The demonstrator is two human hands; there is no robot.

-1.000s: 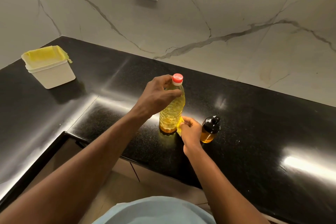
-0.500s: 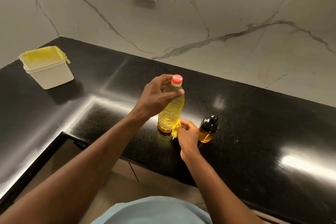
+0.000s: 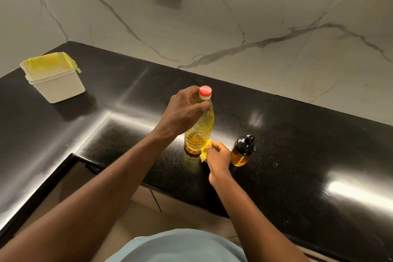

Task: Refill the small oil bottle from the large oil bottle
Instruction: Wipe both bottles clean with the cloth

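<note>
- Left hand (image 3: 182, 113) is gripping large oil bottle (image 3: 200, 127) near neck; it's standing capped on table (image 3: 297, 134).
- Right hand (image 3: 219, 157) is pinching yellow cloth (image 3: 205, 151) against its base, with small oil bottle (image 3: 242, 153) just beside.
- Risk: wiping hand knocking small oil bottle over.

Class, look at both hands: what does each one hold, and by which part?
The left hand grips the large oil bottle by its neck, just below the red cap. The right hand pinches a yellow cloth against the bottle's base.
</note>
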